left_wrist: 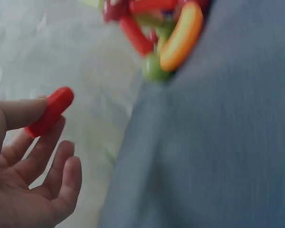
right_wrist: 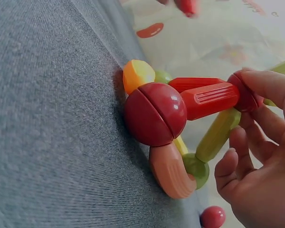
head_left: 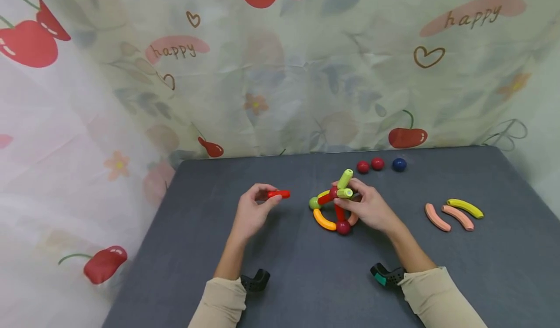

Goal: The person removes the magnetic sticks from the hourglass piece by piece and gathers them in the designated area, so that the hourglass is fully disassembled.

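Between thumb and fingers, my left hand (head_left: 255, 210) pinches a short red rod (head_left: 279, 194) above the table. The left wrist view shows that red rod (left_wrist: 50, 112) held near one end. To the right stands a built frame of balls and rods, with a dark red ball (head_left: 343, 227), a green ball (head_left: 314, 202) and an orange curved rod (head_left: 324, 220) at its base. My right hand (head_left: 369, 207) grips its upper dark red ball (right_wrist: 245, 91). From that top ball, light green rods (head_left: 345, 178) stick out, and a red rod (right_wrist: 211, 100) slopes down to the base.
Two red balls (head_left: 370, 165) and a blue ball (head_left: 399, 164) lie near the table's back edge. At the right are two pink curved rods (head_left: 457, 217) and a yellow curved rod (head_left: 465, 208). A printed cloth (head_left: 302, 90) hangs behind the grey table (head_left: 210, 182).
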`<act>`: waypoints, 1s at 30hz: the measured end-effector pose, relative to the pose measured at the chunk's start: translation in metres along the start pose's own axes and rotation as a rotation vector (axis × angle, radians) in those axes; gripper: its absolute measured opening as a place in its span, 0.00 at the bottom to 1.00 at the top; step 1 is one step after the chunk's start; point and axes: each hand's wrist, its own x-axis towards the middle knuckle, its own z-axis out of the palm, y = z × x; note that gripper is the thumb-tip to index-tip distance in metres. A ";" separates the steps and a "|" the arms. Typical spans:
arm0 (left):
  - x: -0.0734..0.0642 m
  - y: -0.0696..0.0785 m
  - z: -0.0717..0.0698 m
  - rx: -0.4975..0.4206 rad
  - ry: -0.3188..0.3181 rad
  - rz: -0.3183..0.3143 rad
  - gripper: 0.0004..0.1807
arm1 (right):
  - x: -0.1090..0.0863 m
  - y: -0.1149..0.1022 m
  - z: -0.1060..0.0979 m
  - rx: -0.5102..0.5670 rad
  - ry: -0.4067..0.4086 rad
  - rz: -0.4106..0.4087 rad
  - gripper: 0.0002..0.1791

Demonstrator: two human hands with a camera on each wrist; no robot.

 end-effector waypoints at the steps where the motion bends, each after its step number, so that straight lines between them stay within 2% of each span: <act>1: -0.002 -0.005 -0.009 0.034 -0.001 -0.028 0.12 | 0.000 0.000 0.000 0.000 0.000 0.002 0.29; 6: -0.008 -0.031 -0.048 0.198 0.011 -0.128 0.12 | -0.002 0.001 0.000 -0.008 0.005 0.006 0.28; 9: -0.010 -0.045 -0.066 0.292 0.028 -0.151 0.12 | -0.002 0.000 0.000 -0.009 0.001 -0.003 0.28; 12: -0.009 -0.053 -0.075 0.367 0.035 -0.160 0.14 | -0.001 0.000 0.000 -0.001 -0.004 -0.003 0.28; 15: -0.008 -0.057 -0.078 0.411 0.037 -0.169 0.15 | 0.000 0.000 0.000 -0.002 -0.009 -0.002 0.28; 20: -0.004 -0.059 -0.077 0.449 0.033 -0.172 0.16 | 0.001 0.001 -0.001 -0.018 -0.011 -0.010 0.28; 23: -0.003 -0.053 -0.071 0.430 0.029 -0.143 0.18 | 0.001 0.003 -0.002 -0.022 -0.009 -0.019 0.28; 26: -0.004 -0.039 -0.056 0.353 0.019 -0.072 0.20 | 0.001 0.003 -0.002 -0.020 -0.006 -0.028 0.28; 30: -0.004 -0.013 -0.022 0.206 0.006 0.062 0.20 | 0.000 0.003 -0.001 -0.019 -0.005 -0.036 0.28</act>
